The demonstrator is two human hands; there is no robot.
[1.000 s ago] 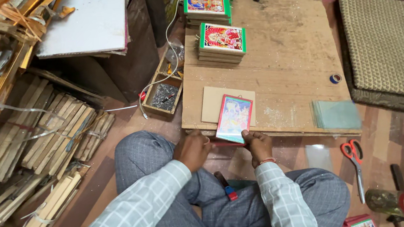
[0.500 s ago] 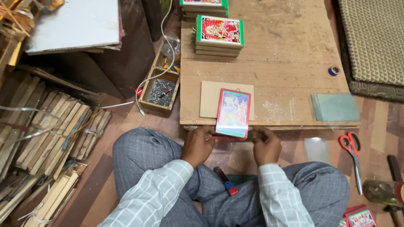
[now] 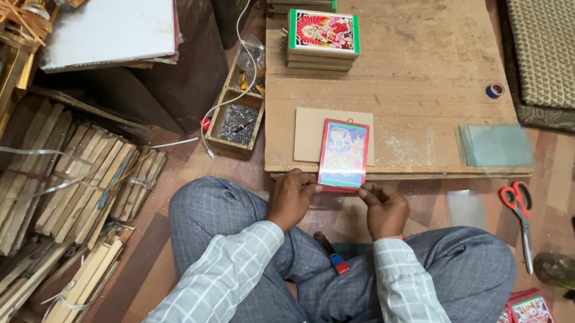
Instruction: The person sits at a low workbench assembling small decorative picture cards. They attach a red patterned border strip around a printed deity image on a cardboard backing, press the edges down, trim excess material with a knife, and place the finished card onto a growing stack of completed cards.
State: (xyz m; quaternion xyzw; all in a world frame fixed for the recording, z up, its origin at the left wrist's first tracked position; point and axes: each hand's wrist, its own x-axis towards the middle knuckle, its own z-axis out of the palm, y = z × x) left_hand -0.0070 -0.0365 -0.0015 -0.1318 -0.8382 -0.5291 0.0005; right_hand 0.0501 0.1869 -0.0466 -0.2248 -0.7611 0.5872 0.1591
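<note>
1. Low on a workshop floor, a square plywood board [image 3: 417,50] is serving as the worktop, with a seated person's knees drawn up to its near edge.
2. Both hands are holding a colourful rectangular picture print with a red border [image 3: 344,154] at that near edge: the left hand [image 3: 292,197] is pinching its lower left corner, and the right hand [image 3: 385,208] is gripping its lower right corner with fingers curled shut.
3. This print is lying partly over a plain tan cardboard sheet [image 3: 313,132] and is overhanging the edge slightly.
4. Pale green glass panes [image 3: 495,146] are sitting near the right near corner of the worktop, with a small blue tape roll [image 3: 495,90] further back by the right edge.
5. Two stacks of green-edged framed pictures [image 3: 322,39] are standing toward the far left of the worktop.
6. Red-handled scissors [image 3: 519,211] are lying on the floor to the right; a small wooden box of nails [image 3: 234,122] and bundles of wooden strips [image 3: 87,195] are lying to the left.
</note>
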